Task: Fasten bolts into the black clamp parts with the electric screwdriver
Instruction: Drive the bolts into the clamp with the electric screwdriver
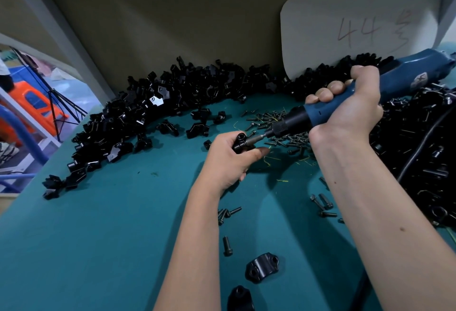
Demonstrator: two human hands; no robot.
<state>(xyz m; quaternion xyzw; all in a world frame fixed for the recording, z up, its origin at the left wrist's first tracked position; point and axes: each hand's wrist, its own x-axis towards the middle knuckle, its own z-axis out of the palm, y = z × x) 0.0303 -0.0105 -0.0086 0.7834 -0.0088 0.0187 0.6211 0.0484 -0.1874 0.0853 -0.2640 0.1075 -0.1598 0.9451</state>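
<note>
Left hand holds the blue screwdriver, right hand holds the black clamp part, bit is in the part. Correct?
No, the hands are swapped. In the head view the right hand grips the blue screwdriver and the left hand holds the black clamp part. The rest holds: the bit meets the part.

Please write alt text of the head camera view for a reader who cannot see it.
A person's right hand grips a blue electric screwdriver, its bit pressed into a black clamp part held in the left hand. Loose bolts and a pile of clamp parts lie on the green table.
</note>
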